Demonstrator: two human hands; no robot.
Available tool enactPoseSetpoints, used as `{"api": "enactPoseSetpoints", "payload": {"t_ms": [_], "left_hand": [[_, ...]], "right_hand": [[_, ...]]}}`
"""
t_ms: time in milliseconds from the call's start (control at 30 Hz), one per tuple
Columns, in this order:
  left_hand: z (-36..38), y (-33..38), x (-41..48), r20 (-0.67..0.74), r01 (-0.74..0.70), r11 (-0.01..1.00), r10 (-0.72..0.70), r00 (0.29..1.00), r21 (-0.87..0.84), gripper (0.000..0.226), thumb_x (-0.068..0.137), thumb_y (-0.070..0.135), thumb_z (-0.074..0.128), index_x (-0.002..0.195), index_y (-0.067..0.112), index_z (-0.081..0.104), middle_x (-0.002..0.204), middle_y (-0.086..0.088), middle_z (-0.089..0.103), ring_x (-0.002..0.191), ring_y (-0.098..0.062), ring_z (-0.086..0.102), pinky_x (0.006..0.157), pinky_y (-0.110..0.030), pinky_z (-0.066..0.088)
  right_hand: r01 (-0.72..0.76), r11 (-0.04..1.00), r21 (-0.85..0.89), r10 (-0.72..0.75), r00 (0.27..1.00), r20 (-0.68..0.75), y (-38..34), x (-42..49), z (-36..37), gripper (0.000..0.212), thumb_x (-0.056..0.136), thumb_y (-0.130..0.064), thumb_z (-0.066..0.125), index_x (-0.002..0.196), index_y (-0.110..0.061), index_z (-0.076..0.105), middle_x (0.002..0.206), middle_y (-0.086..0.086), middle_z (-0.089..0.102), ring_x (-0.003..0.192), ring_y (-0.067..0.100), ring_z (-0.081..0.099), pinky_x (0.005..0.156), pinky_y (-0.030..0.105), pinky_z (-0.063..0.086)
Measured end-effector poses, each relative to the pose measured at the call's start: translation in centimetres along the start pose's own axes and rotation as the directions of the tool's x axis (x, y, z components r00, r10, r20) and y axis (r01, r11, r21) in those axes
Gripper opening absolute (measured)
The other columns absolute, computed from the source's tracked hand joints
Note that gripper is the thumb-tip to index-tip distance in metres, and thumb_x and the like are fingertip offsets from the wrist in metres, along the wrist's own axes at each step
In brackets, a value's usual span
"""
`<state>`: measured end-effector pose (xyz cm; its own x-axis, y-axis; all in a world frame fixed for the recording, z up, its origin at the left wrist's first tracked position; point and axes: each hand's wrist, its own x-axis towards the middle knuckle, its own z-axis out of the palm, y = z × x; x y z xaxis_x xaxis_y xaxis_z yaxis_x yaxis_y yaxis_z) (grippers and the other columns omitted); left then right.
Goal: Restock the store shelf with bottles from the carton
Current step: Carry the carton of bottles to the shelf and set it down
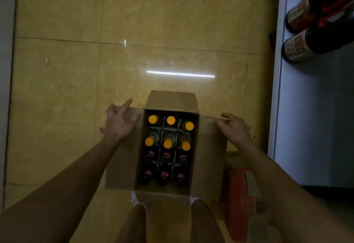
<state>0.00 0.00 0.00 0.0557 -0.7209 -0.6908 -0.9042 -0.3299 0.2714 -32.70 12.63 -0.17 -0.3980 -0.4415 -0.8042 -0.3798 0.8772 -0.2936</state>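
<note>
- Brown cardboard carton (122, 166) sits on the floor, flaps folded out, white store shelf (310, 108) to the right.
- Left hand (119, 122) fingers spread, right hand (234, 129) loosely curled, each on a side flap.
- Orange-capped bottles (168, 143) fill the far rows; I'd flatten flaps first, then lift straight up.

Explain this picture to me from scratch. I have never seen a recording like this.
A camera worn on a person's head looks down at their bare arms. An open carton stands on the yellow tiled floor. Inside are twelve bottles in a divider: six with orange caps farther away, six with dark red caps nearer. The left hand and right hand press the side flaps open and hold no bottle. At right is a shelf with two dark bottles.
</note>
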Motion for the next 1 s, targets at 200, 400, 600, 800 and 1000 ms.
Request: {"api": "enactPoseSetpoints", "payload": {"t_ms": [200, 400, 600, 800, 1000], "left_hand": [[-0.9, 2.1, -1.2, -0.09, -0.158, 0.986, 0.153, 0.984, -0.046, 0.064, 0.097, 0.047, 0.062, 0.155, 0.033, 0.038, 0.143, -0.013, 0.034, 0.13, -0.033, 0.046, 0.106, -0.04, 0.044], [2.2, 4.2, -4.0, -0.055, -0.282, 0.959, 0.28, 0.958, -0.033, 0.072, 0.097, 0.018, 0.06, 0.16, 0.029, 0.027, 0.122, -0.013, 0.054, 0.101, -0.032, 0.061, 0.077, -0.035, 0.049], [2.3, 3.0, -3.7, 0.07, -0.053, 0.994, 0.047, 0.996, 0.098, 0.058, 0.099, 0.027, 0.051, 0.154, 0.023, 0.034, 0.134, -0.016, 0.059, 0.114, -0.04, 0.061, 0.089, -0.045, 0.053], [1.4, 2.6, -3.0, 0.146, -0.044, 0.977, 0.013, 0.989, 0.208, 0.046, 0.107, 0.041, 0.038, 0.15, 0.022, 0.038, 0.125, -0.017, 0.068, 0.11, -0.04, 0.065, 0.086, -0.043, 0.052], [2.2, 3.6, -1.9, 0.175, -0.082, 0.959, 0.035, 0.984, 0.272, 0.036, 0.106, 0.035, 0.041, 0.13, 0.009, 0.048, 0.114, -0.021, 0.067, 0.099, -0.042, 0.064, 0.075, -0.041, 0.048]], "right_hand": [[0.08, 0.989, 0.123, -0.076, 0.996, -0.035, -2.1, -2.1, 1.8, 0.044, 0.101, -0.029, 0.057, 0.145, -0.023, 0.051, 0.142, 0.008, 0.057, 0.126, 0.028, 0.057, 0.1, 0.037, 0.051], [0.218, 0.976, -0.029, -0.219, 0.973, -0.067, -5.5, -4.4, 5.5, 0.053, 0.098, -0.017, 0.057, 0.149, -0.022, 0.044, 0.127, 0.014, 0.055, 0.105, 0.037, 0.062, 0.082, 0.039, 0.051], [0.088, 0.987, -0.132, -0.084, 0.996, 0.038, -4.2, -3.2, 5.0, 0.029, 0.102, -0.024, 0.048, 0.123, -0.007, 0.059, 0.118, 0.021, 0.065, 0.101, 0.04, 0.063, 0.074, 0.037, 0.047], [0.105, 0.976, -0.191, -0.083, 0.989, 0.119, -4.5, -2.4, 4.0, 0.04, 0.106, -0.039, 0.043, 0.116, -0.006, 0.063, 0.114, 0.021, 0.069, 0.103, 0.039, 0.065, 0.073, 0.035, 0.043], [0.104, 0.952, -0.287, -0.043, 0.976, 0.212, -6.1, -2.1, 3.8, 0.022, 0.1, -0.024, 0.049, 0.082, -0.012, 0.049, 0.108, 0.015, 0.067, 0.095, 0.032, 0.063, 0.073, 0.035, 0.045]]}}
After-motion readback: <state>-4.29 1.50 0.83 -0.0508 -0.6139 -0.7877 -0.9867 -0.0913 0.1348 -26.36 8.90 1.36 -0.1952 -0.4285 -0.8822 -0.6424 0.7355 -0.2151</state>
